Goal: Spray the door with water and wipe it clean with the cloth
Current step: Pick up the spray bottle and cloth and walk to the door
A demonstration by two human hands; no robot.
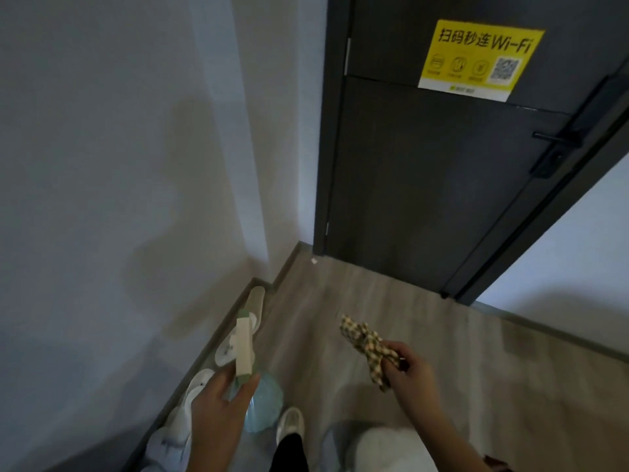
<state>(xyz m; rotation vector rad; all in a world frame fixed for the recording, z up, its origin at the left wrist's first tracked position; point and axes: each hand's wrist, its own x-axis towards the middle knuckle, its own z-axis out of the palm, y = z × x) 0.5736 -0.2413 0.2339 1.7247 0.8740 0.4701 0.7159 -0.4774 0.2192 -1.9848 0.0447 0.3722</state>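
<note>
The dark grey door [425,185] stands ahead at the upper right, with a yellow Wi-Fi sticker [480,57] on it and a black handle [553,144] at its right edge. My left hand [221,407] grips a spray bottle [258,400] with a pale blue body and a white and green head, low at the centre left. My right hand [408,373] holds a crumpled checked cloth [366,342], which sticks up and to the left of the fingers. Both hands are well short of the door.
A white wall [119,165] runs along the left. Several slippers and shoes [238,332] lie in a row at its foot. Wood-look floor [391,301] stretches to the door. My white shoe [291,424] shows below. Another white wall [561,267] stands right of the door frame.
</note>
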